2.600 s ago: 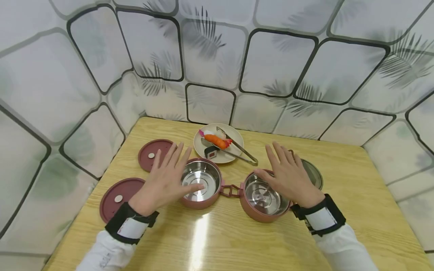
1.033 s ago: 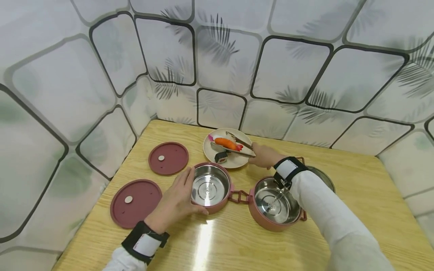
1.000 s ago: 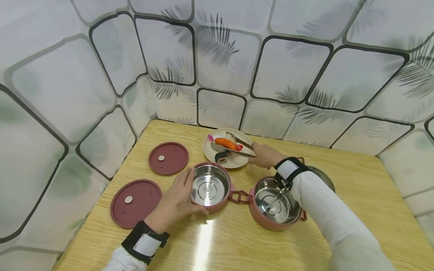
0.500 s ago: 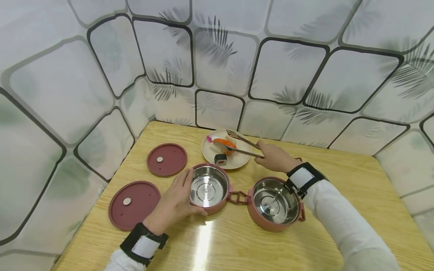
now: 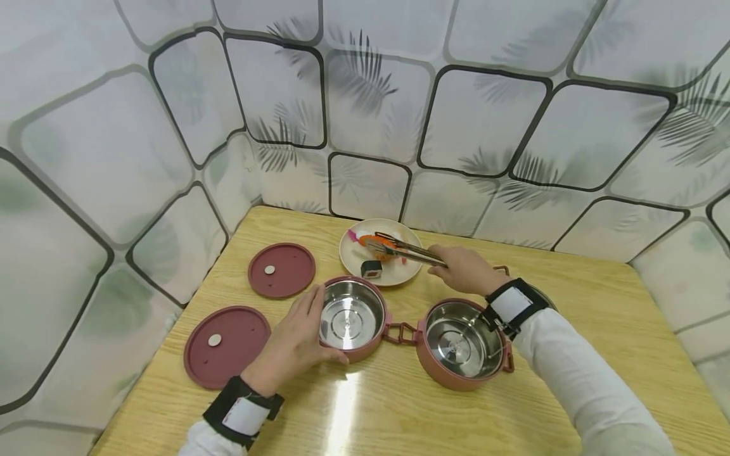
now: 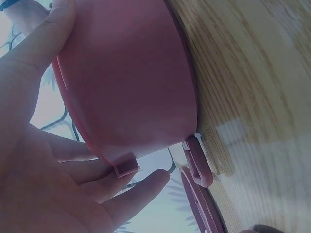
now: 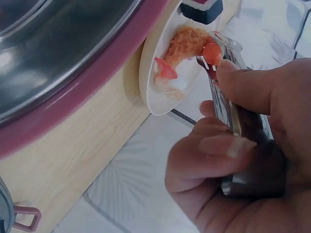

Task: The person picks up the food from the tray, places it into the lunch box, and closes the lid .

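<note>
My left hand [image 5: 293, 339] holds the side of the left pink pot [image 5: 365, 354], thumb at the front and fingers toward the back. In the left wrist view the thumb lies against the pot wall [image 6: 126, 82]. My right hand [image 5: 467, 269] grips metal tongs [image 5: 419, 252] that reach over the cream plate [image 5: 393, 277]. In the right wrist view the tong tips close on an orange food piece [image 7: 212, 52]. A crumbed, shrimp-like piece [image 7: 184, 44] with a red tail lies beside it. A dark sushi roll [image 5: 371, 269] sits at the plate's near side.
A second pink pot [image 5: 447, 377] with a steel inside stands right, below my right forearm; its handle meets the left pot's. Two dark red lids, one far [image 5: 282, 270] and one near [image 5: 227, 347], lie left. A round grey thing [image 5: 544, 297] is partly hidden behind my right wrist.
Both hands, spread above the pots at first, have moved: the left took hold of the left pot, the right picked up the tongs. Since half a second ago, the tongs' arms have come together.
</note>
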Tool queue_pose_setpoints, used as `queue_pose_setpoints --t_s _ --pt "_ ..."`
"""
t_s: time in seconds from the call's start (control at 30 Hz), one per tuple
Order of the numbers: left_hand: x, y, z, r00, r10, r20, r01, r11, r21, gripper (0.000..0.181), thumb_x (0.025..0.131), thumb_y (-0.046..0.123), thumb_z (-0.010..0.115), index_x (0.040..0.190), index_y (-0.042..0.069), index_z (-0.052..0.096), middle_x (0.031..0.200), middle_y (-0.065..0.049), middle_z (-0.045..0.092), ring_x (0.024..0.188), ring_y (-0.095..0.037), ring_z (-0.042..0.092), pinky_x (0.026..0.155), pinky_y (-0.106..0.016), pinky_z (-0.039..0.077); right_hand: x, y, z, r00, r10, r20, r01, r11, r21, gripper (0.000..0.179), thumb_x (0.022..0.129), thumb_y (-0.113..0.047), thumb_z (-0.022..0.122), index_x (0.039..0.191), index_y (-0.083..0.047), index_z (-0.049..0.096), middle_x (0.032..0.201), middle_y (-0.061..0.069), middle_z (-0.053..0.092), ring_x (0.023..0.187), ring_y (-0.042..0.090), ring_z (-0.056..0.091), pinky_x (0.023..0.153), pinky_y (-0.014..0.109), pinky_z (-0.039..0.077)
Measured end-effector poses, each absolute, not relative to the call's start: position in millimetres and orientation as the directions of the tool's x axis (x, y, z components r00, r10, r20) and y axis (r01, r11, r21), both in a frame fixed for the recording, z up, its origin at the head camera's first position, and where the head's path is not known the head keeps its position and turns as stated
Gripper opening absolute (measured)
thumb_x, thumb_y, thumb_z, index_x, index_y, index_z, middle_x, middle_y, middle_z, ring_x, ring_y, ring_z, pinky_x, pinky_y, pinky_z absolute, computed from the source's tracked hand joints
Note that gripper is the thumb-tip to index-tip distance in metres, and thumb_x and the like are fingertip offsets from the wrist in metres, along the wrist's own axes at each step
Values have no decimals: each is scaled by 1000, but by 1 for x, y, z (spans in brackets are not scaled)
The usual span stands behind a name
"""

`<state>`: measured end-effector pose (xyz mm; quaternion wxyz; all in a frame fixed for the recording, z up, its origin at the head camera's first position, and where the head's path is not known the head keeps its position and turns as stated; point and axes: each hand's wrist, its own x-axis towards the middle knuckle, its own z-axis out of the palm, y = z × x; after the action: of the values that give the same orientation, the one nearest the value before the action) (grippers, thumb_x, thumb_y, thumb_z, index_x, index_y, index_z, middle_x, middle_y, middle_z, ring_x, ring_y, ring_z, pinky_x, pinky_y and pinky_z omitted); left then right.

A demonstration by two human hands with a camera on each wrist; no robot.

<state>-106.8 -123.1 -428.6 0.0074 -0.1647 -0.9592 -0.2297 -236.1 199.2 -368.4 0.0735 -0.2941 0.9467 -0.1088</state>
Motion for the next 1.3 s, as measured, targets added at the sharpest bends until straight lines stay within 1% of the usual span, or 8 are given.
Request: queue_pose_setpoints --t_s 0.23,0.4,0.63,0.77,0.87,0.93,1.17,1.3 --pt "-107 -123 -430 -946 309 99 320 836 445 133 50 67 76 145 4 7 148 -21 18 132 -31 19 103 -48 30 -233 208 -371 -825 -563 -55 -526 799 -292 44 94 -30 52 130 -6 45 116 17 58 96 28 57 79 49 47" --pt "-108 -124 -431 -943 312 116 330 834 443 132 51 67 75 145 2 9 148 -22 20 132 -32 20 103 -47 30 -230 215 -369 -829 -559 -26 -522 789 -324 46 94 -33 51 132 -8 44 120 19 56 99 31 56 80 52 46" --pt "-106 -125 -432 -942 310 129 334 829 448 135 49 69 74 144 -1 8 148 -23 17 132 -32 19 105 -47 26 -215 221 -357 -818 -575 -9 -533 764 -364 49 94 -36 49 134 -8 42 125 17 53 107 30 52 86 51 44" --pt "-105 -125 -431 -942 305 137 334 836 436 132 55 76 67 144 -1 7 148 -23 18 133 -30 18 106 -48 25 -201 220 -347 -802 -597 -10 -549 745 -378 46 94 -36 51 133 -12 44 113 10 59 86 20 56 73 41 46" --pt "-105 -125 -429 -944 299 137 329 840 432 128 60 78 62 144 0 6 148 -22 19 133 -27 18 106 -47 25 -189 217 -341 -778 -627 -33 -567 724 -394 44 94 -34 51 132 -14 45 94 3 61 66 13 50 61 34 40" --pt "-106 -125 -429 -943 301 142 332 838 434 126 62 77 62 144 0 6 147 -23 20 132 -28 19 106 -47 25 -182 215 -338 -754 -655 -52 -584 704 -405 44 94 -34 51 132 -14 45 90 -1 61 65 9 50 60 32 41" --pt "-109 -125 -430 -938 301 171 346 826 444 128 59 70 70 144 1 6 145 -24 24 130 -32 25 104 -47 29 -163 203 -333 -659 -744 -110 -665 645 -376 41 94 -31 52 130 -13 48 102 -3 62 83 6 55 69 34 48" --pt "-108 -125 -429 -942 293 164 336 826 452 125 60 68 71 144 0 8 145 -24 24 130 -32 25 103 -47 30 -158 192 -337 -607 -781 -148 -699 613 -368 39 93 -29 53 129 -12 49 102 -3 63 79 5 54 66 31 47"
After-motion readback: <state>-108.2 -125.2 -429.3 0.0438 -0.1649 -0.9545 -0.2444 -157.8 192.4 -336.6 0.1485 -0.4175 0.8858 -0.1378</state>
